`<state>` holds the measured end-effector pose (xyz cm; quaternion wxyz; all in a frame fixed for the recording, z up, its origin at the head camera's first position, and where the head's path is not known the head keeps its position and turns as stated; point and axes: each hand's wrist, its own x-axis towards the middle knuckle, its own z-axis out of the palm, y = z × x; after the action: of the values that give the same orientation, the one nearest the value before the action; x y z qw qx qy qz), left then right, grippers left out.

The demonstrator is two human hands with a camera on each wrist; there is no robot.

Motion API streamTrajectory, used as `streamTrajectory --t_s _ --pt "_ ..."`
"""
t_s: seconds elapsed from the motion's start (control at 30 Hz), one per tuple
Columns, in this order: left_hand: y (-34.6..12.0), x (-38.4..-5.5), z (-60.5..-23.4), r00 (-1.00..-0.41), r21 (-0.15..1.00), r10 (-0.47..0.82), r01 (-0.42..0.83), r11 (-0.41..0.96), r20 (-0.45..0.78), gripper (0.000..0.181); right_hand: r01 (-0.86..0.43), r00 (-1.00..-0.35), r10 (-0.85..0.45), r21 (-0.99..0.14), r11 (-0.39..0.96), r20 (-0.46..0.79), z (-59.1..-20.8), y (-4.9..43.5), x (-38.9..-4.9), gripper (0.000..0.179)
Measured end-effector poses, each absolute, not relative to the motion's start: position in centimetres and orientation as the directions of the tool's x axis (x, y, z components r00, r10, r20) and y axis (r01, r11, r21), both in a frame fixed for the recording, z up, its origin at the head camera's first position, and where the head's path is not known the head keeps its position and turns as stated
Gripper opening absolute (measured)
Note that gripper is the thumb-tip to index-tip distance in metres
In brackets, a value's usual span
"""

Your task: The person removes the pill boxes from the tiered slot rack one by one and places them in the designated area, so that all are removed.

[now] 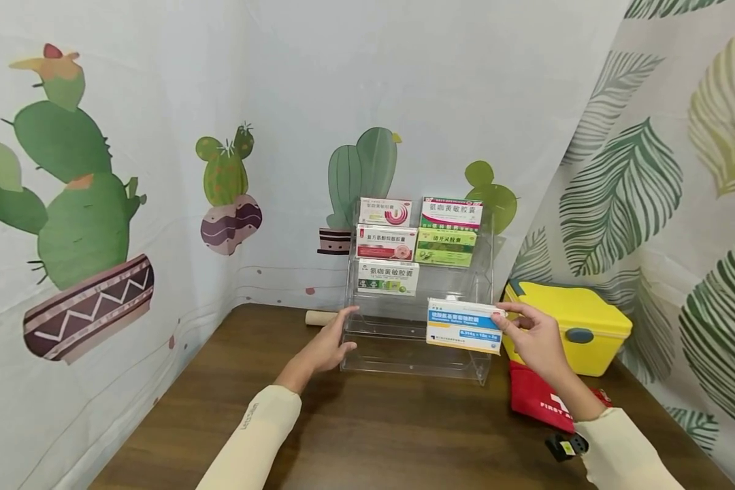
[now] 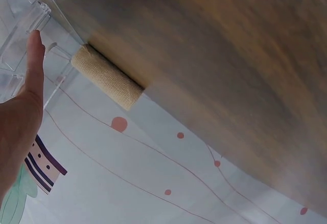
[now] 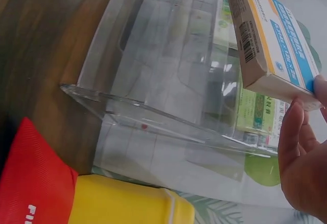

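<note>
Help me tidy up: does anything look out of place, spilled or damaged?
Nothing looks spilled or damaged. One oddity: on the clear plastic rack, row three holds just a white-and-green cardboard box, while both rows above hold pairs; the blue-and-white carton is in the right hand.

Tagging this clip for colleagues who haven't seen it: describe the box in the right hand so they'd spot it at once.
Find the clear tiered rack on the brown table. At its lower right, the right hand pinches a white box by its right end. Blue bands and being held set it apart from the five boxes on the rack.
</note>
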<state>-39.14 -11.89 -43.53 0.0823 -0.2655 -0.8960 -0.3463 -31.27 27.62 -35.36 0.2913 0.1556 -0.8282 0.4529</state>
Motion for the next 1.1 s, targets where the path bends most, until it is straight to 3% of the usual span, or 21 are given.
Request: streamTrajectory --t_s 0.5,1.1 --pt "-11.8 -39.7 -43.6 -0.836 0.573 0.433 0.548 0.609 0.338 0.076 -0.493 -0.791 0.035 -0.672 0.552 0.61 -37.3 28.1 -31.1 0.032" --pt "-12.0 -39.8 -43.7 -0.839 0.568 0.432 0.543 0.619 0.332 0.078 -0.436 -0.853 -0.001 -0.711 0.551 0.522 -39.2 28.6 -30.5 0.032"
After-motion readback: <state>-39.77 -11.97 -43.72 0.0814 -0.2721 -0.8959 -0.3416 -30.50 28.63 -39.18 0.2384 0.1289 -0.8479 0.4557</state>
